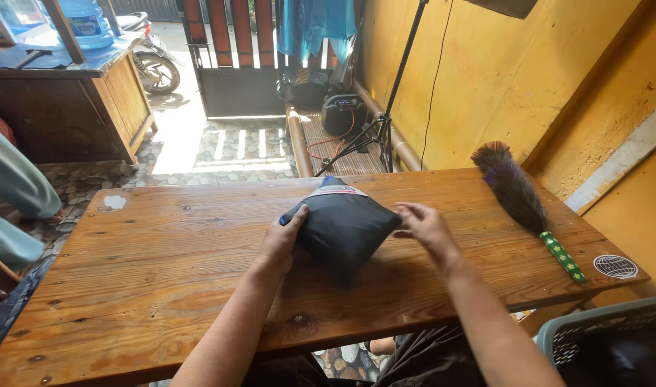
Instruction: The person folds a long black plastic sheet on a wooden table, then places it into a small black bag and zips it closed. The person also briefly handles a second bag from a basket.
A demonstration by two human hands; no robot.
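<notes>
My left hand (283, 240) and right hand (425, 228) grasp the folded dark cloth (342, 226) mid-counter (163, 272); a loose grip could, I judge, let it unfold.

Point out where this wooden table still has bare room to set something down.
The widest bare patch of the wooden plank table lies left of the left hand, out to the left edge. A narrower strip runs between the right hand and the dark feather duster with green handle. The middle is crowded: both hands touch the folded dark fabric bundle.
</notes>
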